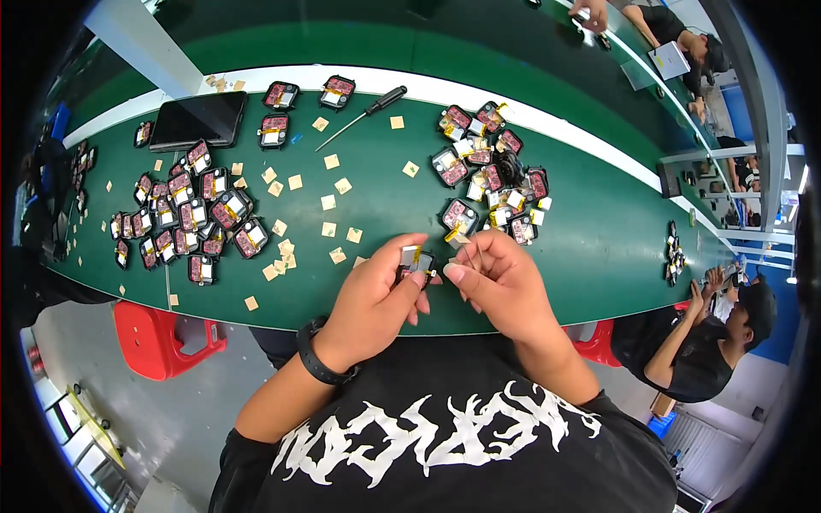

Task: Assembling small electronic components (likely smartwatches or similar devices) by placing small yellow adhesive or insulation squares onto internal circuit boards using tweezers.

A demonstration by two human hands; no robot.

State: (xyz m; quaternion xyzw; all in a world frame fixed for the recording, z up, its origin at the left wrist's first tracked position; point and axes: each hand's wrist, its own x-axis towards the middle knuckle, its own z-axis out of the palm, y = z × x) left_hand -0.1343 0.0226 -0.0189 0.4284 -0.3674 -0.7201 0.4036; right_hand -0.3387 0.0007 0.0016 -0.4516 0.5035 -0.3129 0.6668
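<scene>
My left hand (373, 289) is closed around a small black square device casing (416, 258) with a silver battery and a bit of yellow tape on it. Close beside it, my right hand (511, 286) pinches a thin metal tool (469, 254) that looks like tweezers; its tips are too small to make out. Just beyond my hands lies a loose pile of similar open casings (489, 178), with white battery pouches and yellow tape. A larger heap of casings (190, 209) sits to the left on the green table (376, 188).
Small tan paper squares (328, 203) are scattered over the table's middle and left. A screwdriver (363, 118) lies near the back edge, right of a black tablet-like panel (198, 120). Red stools (154, 340) stand below. A co-worker (727, 338) sits at the right.
</scene>
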